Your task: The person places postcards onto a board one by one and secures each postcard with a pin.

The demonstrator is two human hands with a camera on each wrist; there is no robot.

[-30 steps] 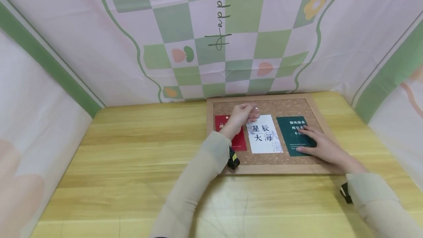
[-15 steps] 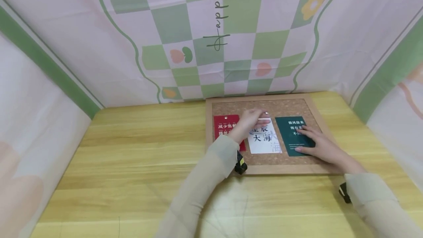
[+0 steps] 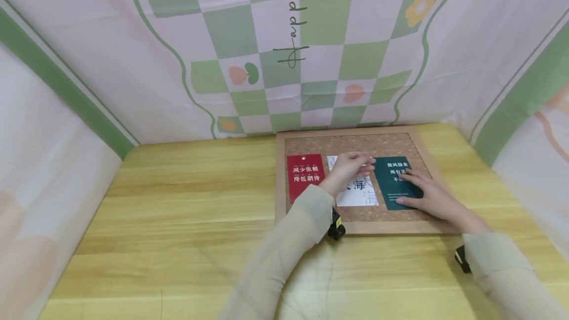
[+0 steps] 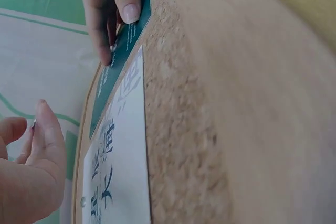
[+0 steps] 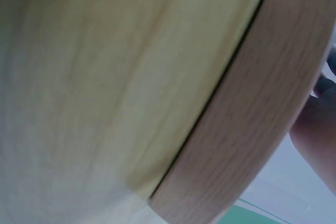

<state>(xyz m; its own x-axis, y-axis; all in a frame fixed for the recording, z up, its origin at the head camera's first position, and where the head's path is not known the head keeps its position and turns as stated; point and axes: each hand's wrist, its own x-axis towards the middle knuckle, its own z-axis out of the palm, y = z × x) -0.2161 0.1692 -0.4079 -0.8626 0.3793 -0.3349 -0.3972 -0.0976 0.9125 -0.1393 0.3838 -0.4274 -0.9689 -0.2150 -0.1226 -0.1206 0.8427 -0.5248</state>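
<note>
My left hand (image 3: 348, 171) hovers over the white card (image 3: 359, 197), near the upper left of the green card (image 3: 387, 174). Its thumb and fingers pinch a tiny shiny thumbtack (image 4: 34, 124), mostly hidden by the fingertips. With fingers spread, my right hand (image 3: 437, 200) rests on the green card's right side, covering part of the print. The three cards lie side by side on a framed cork board (image 3: 355, 142). A thumbtack (image 3: 304, 158) sits at the top of the red card (image 3: 302, 186); another tack (image 4: 83, 201) shows in the white card's top.
The board lies on a wooden table (image 3: 178, 211), its far edge close to a checked cloth backdrop (image 3: 320, 58). Cloth side walls (image 3: 40, 137) stand left and right. A black wrist camera (image 3: 336, 228) hangs under the left cuff, over the board's front frame.
My left hand has moved right with the thumbtack, from near the white card's upper left to the green card's upper left, uncovering the red card. My right hand stays put.
</note>
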